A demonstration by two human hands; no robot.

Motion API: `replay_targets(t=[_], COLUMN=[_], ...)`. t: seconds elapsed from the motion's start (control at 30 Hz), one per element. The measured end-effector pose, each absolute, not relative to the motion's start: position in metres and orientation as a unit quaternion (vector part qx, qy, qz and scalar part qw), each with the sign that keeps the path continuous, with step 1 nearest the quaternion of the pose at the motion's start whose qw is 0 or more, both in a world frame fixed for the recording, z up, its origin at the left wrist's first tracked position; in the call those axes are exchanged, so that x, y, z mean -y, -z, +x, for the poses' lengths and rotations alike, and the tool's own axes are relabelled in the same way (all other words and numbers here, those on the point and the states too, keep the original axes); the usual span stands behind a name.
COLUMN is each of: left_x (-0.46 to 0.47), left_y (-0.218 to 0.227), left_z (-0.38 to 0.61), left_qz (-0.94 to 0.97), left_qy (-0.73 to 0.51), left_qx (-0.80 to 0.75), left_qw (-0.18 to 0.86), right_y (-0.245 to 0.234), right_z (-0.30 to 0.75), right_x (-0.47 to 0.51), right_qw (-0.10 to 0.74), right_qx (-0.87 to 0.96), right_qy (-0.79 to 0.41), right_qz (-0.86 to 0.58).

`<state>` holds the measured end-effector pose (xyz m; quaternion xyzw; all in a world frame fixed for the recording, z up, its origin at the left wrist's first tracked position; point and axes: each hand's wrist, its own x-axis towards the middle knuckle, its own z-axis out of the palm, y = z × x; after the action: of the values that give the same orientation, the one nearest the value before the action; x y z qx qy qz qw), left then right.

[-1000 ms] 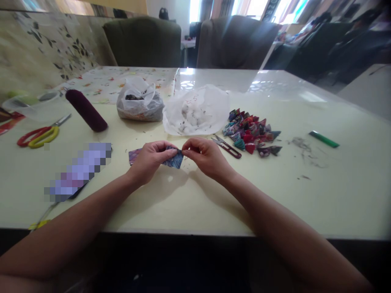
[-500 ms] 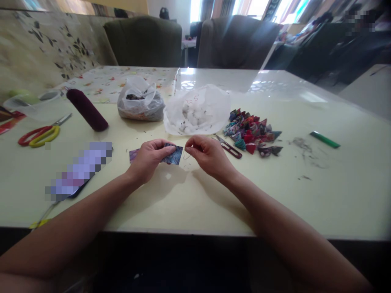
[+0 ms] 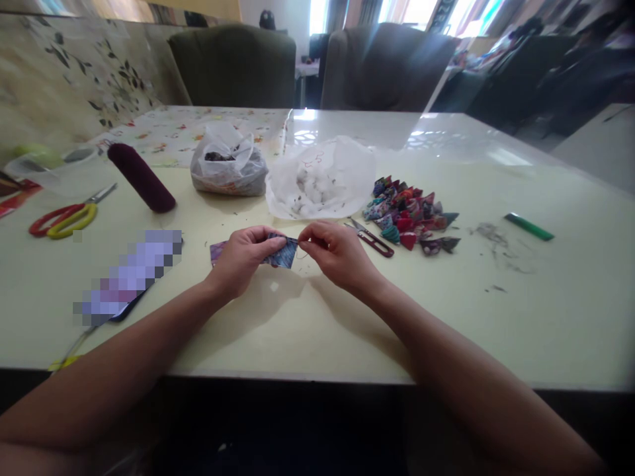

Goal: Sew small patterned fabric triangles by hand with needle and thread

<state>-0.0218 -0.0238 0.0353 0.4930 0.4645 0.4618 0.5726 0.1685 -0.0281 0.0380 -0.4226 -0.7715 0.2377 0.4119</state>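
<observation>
My left hand (image 3: 243, 256) pinches a small patterned piece of fabric (image 3: 282, 254) between thumb and fingers; its purple end sticks out on the far left side of the hand. My right hand (image 3: 335, 250) is closed at the fabric's upper right corner, fingertips pressed on a thin sewing needle (image 3: 294, 240). A fine dark thread (image 3: 300, 256) loops below those fingertips. Just right of this hand lie thread snips (image 3: 374, 239) with dark red handles. Beyond them is a pile of small stuffed fabric pieces (image 3: 409, 210) in many colours.
An open white plastic bag with stuffing (image 3: 322, 185) and a tied-looking bag (image 3: 228, 175) stand ahead. Leftward are a maroon cylinder (image 3: 141, 178), red-and-yellow scissors (image 3: 72, 218) and a phone (image 3: 133, 277). A green tube (image 3: 530, 227) and thread scraps (image 3: 496, 241) lie to the right.
My right fingertips have come slightly closer to the fabric's corner, and the needle now shows between them and the cloth. My left hand has stayed in place.
</observation>
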Motion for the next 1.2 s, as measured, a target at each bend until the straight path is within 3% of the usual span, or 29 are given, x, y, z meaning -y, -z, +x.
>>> replay_targets(t=[0.53,1.2], left_x=[0.0254,0.0218], left_y=[-0.0358,-0.0333], left_z=[-0.0222,-0.0229], left_qz=[0.534,0.484], left_qy=[-0.462,-0.445], left_qx=[-0.467,-0.453], left_qw=[0.532,0.602], right_y=[-0.0352,-0.0337], right_z=[0.1682,0.1672], right_x=[0.0276,0.0263], right_qw=[0.408,0.422], right_qx=[0.772,0.744], right_qy=[-0.256,-0.312], right_qz=[-0.414,-0.413])
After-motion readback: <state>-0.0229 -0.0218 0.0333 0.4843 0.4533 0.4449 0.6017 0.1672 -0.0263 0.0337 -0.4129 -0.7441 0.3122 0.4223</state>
